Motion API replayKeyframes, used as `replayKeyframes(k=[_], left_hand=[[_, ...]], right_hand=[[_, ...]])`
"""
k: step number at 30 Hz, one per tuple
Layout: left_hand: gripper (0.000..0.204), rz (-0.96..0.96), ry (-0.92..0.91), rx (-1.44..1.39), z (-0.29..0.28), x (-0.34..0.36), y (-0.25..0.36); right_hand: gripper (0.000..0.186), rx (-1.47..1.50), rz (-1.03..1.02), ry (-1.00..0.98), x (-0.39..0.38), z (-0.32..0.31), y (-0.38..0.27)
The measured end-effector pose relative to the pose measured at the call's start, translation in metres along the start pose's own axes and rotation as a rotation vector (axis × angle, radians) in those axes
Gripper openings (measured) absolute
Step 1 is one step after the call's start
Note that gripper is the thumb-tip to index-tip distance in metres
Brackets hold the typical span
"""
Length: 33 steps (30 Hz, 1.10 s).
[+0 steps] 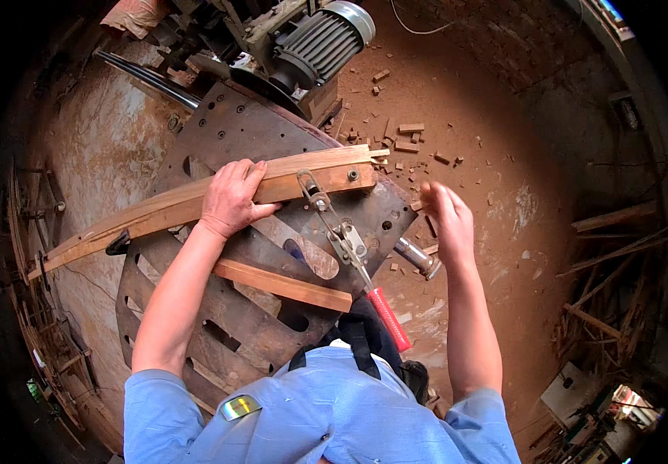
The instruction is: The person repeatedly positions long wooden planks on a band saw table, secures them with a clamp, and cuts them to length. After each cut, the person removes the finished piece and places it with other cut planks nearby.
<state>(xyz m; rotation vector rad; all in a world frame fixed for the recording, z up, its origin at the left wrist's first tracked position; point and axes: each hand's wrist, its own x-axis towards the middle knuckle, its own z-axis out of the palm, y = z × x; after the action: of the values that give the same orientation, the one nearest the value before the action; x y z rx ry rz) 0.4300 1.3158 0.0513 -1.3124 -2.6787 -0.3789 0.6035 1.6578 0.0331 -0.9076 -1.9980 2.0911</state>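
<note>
My left hand grips a long curved wooden piece lying across a slotted steel plate, near the toggle clamp. That clamp reaches over the wood and has a red handle pointing down toward my body. A shorter straight wooden strip lies on the plate below my left hand. My right hand is raised beside the plate's right corner, fingers curled together; whatever they may hold is hidden. A steel cylinder sticks out from under that corner.
A machine with a grey finned motor stands behind the plate, with steel rods at its left. Small wood offcuts are scattered over the dusty floor. Stacked lumber scraps lie at the right; more long strips at the left.
</note>
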Motion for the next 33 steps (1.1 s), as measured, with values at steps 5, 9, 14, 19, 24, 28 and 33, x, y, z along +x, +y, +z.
replayKeyframes(k=[5,9,14,19,24,28,33], left_hand=[[0.067,0.021,0.017,0.037,-0.001,0.001,0.003],[0.067,0.027,0.009,0.044,0.001,0.000,0.002],[0.066,0.048,0.008,0.057,0.003,0.000,0.001],[0.068,-0.003,-0.079,0.053,0.003,-0.001,0.001],[0.067,0.030,-0.052,0.105,0.008,-0.002,0.003],[0.068,0.057,-0.031,0.137,0.009,-0.004,0.003],[0.069,0.038,-0.045,0.150,0.011,-0.005,0.002]], right_hand=[[0.034,0.022,0.374,0.019,-0.072,-0.010,0.061],[0.044,0.413,0.662,-0.135,-0.113,0.032,0.093],[0.043,0.561,0.814,-0.253,-0.111,0.058,0.093],[0.045,0.585,0.720,-0.376,-0.102,0.063,0.106],[0.049,0.553,0.687,-0.380,-0.100,0.063,0.126],[0.050,0.476,0.653,-0.483,-0.092,0.063,0.132],[0.051,0.503,0.648,-0.421,-0.092,0.068,0.139]])
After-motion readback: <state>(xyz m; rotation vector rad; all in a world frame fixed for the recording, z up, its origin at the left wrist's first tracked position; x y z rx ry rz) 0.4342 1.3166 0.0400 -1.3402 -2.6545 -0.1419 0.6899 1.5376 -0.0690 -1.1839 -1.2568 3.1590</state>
